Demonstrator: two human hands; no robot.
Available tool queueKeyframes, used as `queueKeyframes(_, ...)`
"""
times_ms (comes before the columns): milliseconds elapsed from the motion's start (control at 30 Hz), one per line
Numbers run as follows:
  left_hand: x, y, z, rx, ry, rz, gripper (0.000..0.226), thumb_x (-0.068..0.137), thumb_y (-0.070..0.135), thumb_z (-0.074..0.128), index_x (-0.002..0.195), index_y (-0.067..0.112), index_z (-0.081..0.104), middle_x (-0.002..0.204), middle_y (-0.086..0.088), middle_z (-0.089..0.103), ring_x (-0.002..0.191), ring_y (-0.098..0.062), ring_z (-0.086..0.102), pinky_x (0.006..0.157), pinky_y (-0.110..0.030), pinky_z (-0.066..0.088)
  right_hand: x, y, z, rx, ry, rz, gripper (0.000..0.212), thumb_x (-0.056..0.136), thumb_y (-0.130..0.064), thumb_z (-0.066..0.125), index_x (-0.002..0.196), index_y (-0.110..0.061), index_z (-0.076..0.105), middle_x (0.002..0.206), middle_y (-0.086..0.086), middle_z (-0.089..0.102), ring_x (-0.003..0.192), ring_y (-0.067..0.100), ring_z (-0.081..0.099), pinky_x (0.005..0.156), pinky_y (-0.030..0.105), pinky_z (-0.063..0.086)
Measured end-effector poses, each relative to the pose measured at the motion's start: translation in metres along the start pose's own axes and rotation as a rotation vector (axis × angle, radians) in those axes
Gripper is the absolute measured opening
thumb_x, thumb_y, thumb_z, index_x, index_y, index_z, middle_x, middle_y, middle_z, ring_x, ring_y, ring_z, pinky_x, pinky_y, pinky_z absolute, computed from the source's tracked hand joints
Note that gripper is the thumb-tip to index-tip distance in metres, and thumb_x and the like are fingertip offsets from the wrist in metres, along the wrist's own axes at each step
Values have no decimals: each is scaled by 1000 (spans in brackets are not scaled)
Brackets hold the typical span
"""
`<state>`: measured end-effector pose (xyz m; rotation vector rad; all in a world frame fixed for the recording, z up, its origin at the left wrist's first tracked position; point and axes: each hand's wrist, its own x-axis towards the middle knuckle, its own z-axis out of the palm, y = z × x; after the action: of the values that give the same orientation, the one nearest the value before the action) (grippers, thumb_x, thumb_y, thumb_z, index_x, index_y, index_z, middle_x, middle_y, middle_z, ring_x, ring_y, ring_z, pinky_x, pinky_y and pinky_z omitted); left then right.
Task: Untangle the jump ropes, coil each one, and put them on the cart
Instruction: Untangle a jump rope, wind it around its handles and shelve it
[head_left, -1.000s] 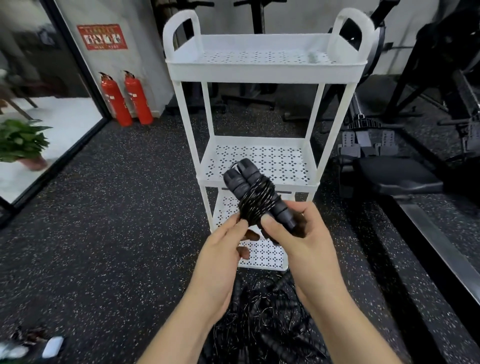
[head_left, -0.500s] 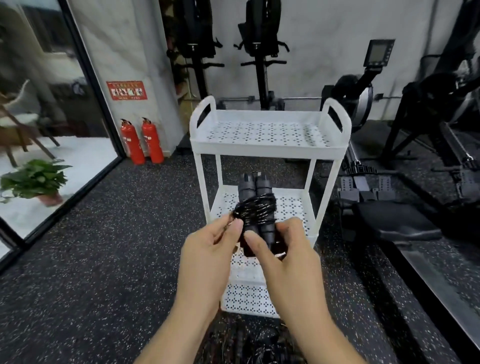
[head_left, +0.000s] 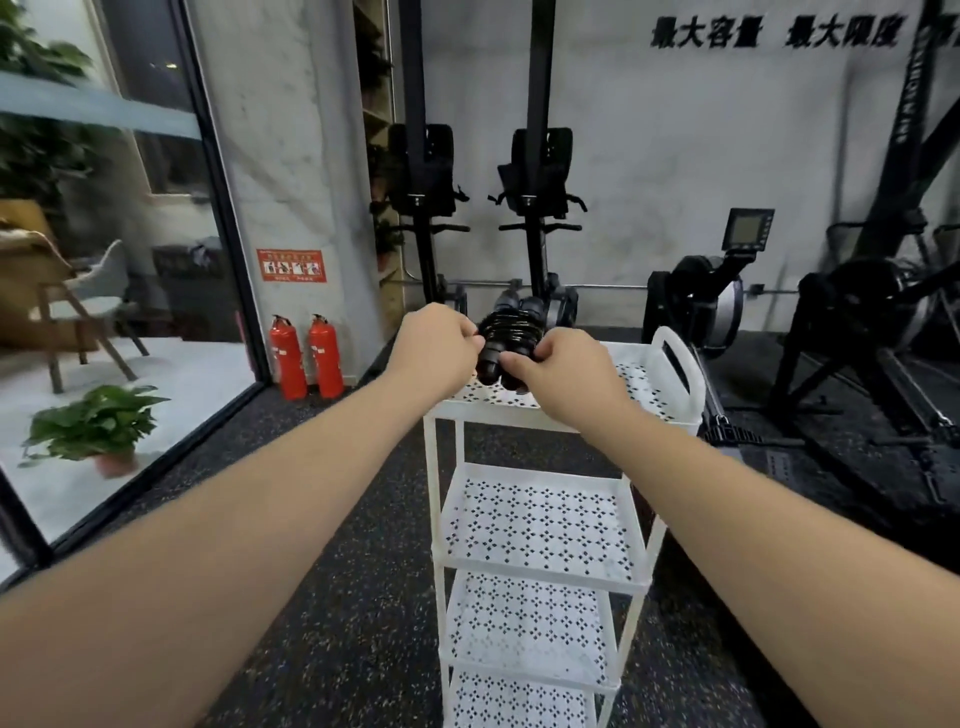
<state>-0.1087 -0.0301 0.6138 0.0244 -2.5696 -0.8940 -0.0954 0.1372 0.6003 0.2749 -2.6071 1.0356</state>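
A black jump rope (head_left: 511, 332), coiled tightly around its two handles, is held just above the top shelf of the white cart (head_left: 670, 374). My left hand (head_left: 434, 345) pinches the bundle's left side and my right hand (head_left: 563, 371) grips its lower right. Both arms are stretched out forward. The handles stand side by side, pointing away from me. The cart's perforated lower shelves (head_left: 540, 525) hold nothing that I can see. The pile of tangled ropes on the floor is out of view.
Two red fire extinguishers (head_left: 306, 356) stand by the wall to the left. A glass wall with a potted plant (head_left: 96, 426) behind it runs along the left. Rowing machines (head_left: 696, 306) and a black frame (head_left: 878, 322) fill the back and right.
I have raised the coiled rope from in front of the middle shelf up to the top shelf and reached forward. My head tilted up, so the floor pile left the view.
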Motion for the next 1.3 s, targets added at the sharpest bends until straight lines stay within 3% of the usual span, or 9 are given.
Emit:
queueKeyframes(133,32,-7,0,239,42,68,20,98,38,74,117,34,81,123,8,77,121,-22,66,105,-41,48,36,4,10,-19,-84,38,49,101,-45,72,62,-17,59,66,3,71,61,19,62,50,28,39)
queueKeyframes(300,52,-24,12,598,-9,170,24,99,47,72,121,40,69,110,4,71,123,-25,53,84,-43,24,55,14,34,33,-190,80,36,101,-45,73,81,-16,67,73,1,73,42,3,56,40,18,37)
queueKeyframes(533,44,-33,14,1079,-35,433,17,101,23,59,108,26,74,92,2,50,111,-26,45,96,-46,36,60,15,50,-75,-208,16,44,99,-54,70,73,-20,59,66,-4,63,62,11,58,51,26,38)
queueKeyframes(700,44,-45,11,1142,-83,473,15,94,24,62,102,29,75,92,5,56,112,-24,41,90,-46,33,62,22,51,-83,-251,-19,46,101,-59,65,102,-13,68,97,6,77,96,26,70,85,38,57)
queueKeyframes(867,38,-62,10,1087,12,548,27,101,41,59,120,34,77,145,1,47,130,-28,40,103,-50,36,59,19,46,-194,-243,-62,42,104,-57,60,101,-16,70,82,-3,67,85,20,63,64,28,43)
queueKeyframes(1000,37,-62,5,941,-15,484,35,107,41,47,131,35,71,153,4,46,136,-25,40,105,-50,35,61,17,41,-241,-238,-57,50,105,-58,56,90,-14,72,71,0,66,72,19,59,59,29,41)
queueKeyframes(1133,38,-54,1,736,-94,374,41,109,36,43,146,37,60,157,4,44,142,-25,38,110,-53,32,65,17,33,-246,-211,-34,64,104,-66,51,84,-8,68,80,11,75,76,25,65,64,34,47)
queueKeyframes(1233,44,-47,-1,623,-132,387,42,110,34,39,144,42,61,154,8,51,142,-23,42,106,-52,35,65,17,26,-184,-216,-31,60,102,-62,59,115,-4,69,103,16,76,87,26,63,72,36,47)
queueKeyframes(1300,46,-44,-2,576,-170,400,41,108,35,39,138,45,66,147,9,58,138,-22,48,96,-48,35,63,17,26,-130,-272,-65,53,100,-55,68,138,-19,61,112,4,69,93,23,61,73,32,46)
